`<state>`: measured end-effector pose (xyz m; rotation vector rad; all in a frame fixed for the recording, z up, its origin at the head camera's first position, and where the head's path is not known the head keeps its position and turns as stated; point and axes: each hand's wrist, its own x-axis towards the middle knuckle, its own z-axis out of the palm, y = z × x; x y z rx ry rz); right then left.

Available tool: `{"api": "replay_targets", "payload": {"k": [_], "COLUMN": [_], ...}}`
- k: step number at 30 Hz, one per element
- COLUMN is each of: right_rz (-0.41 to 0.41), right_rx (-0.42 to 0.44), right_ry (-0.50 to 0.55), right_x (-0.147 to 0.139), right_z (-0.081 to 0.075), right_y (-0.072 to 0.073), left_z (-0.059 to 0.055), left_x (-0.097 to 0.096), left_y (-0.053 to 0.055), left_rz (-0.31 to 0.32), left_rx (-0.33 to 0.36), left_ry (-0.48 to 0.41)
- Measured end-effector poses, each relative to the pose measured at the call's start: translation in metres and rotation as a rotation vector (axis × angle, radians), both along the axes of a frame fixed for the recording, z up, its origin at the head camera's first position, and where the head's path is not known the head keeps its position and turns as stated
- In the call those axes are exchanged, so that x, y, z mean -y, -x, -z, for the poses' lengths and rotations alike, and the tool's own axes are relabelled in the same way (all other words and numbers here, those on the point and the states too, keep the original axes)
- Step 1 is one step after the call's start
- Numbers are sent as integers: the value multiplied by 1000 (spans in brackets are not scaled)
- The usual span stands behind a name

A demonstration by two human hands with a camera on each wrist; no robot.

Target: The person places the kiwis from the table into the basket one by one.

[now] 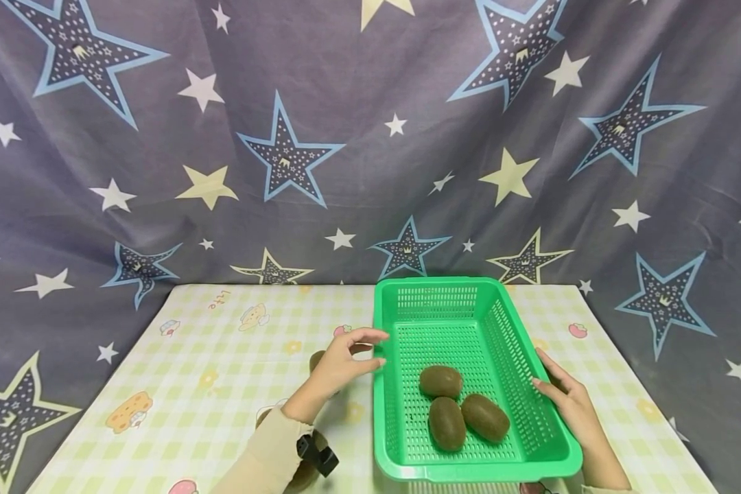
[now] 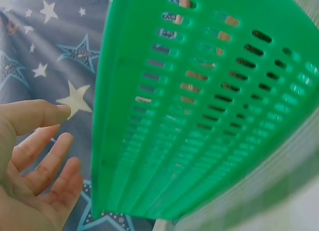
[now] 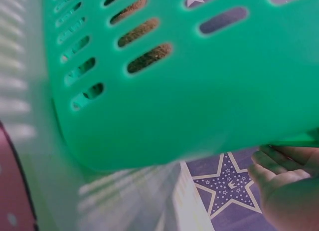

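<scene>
- The green plastic basket (image 1: 478,471) was located at the right half of the desk (image 1: 191,370); contact between its base and the surface could not be confirmed.
- Three brown kiwifruit lay inside, on the slotted floor toward the near end: a rear unit (image 1: 441,381), a front unit (image 1: 447,425) and a right unit (image 1: 486,418), grouped closely together.
- The left hand (image 1: 341,361) was positioned at the basket's left rim, thumb and fingers spread apart and holding nothing; the left wrist view showed a gap between fingertips and rim.
- The right hand (image 1: 571,405) was positioned at the right rim, thumb tip over the edge and fingers along the outer side; whether it gripped the rim could not be determined.
- More kiwifruit (image 1: 316,359) lay on the desk beside and below the left forearm, partly concealed.
- A black wrist device (image 1: 317,453) was fitted at the left beige sleeve (image 1: 265,453).
- A checked cloth covered the desk; a grey star-patterned curtain (image 1: 358,123) hung behind.
</scene>
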<state>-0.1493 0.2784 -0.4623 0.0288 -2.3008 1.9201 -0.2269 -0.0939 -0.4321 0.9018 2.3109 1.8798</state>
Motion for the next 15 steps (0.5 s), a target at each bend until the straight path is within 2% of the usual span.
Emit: {"api": "replay_targets", "payload": {"k": [8, 15], "right_rz": [4, 7], "right_rx": [-3, -3], "right_ry": [4, 12], "right_x": [0, 0], "right_z": [-1, 0], "right_y": [0, 0], "left_z": [2, 4], "left_x": [25, 43], "left_y": [1, 1], "left_rz": [-68, -116], "left_rx": [17, 71], "left_ry": [46, 114]}}
